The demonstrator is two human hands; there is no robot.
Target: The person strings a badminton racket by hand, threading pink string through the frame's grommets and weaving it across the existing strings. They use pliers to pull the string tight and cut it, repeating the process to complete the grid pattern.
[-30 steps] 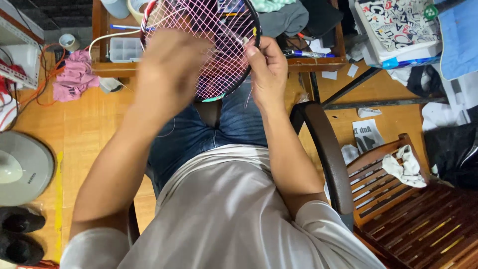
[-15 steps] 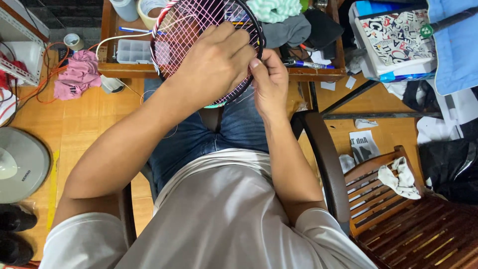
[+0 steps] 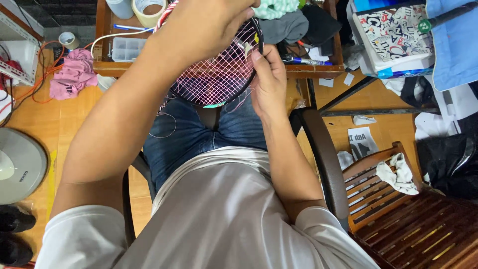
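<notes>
A badminton racket head (image 3: 219, 79) with a dark frame and pink-white strings rests over my lap, above my blue jeans. My left hand (image 3: 204, 25) lies across the upper part of the string bed, fingers closed around the frame's top. My right hand (image 3: 269, 79) pinches the frame's right edge, thumb and fingers pressed at the strings there. A loose thin string (image 3: 164, 124) curls down over my left thigh. I sit in a dark armchair (image 3: 318, 149).
A low wooden table (image 3: 104, 65) ahead carries a tape roll (image 3: 148, 10), a clear compartment box (image 3: 128, 48), pens and folded clothes. A pink cloth (image 3: 72, 74) and a fan base (image 3: 20, 164) lie on the floor at left. A slatted wooden chair (image 3: 418, 224) stands at right.
My left hand has slid up from the middle of the strings to the racket's top. The racket head and my right hand have stayed about where they were.
</notes>
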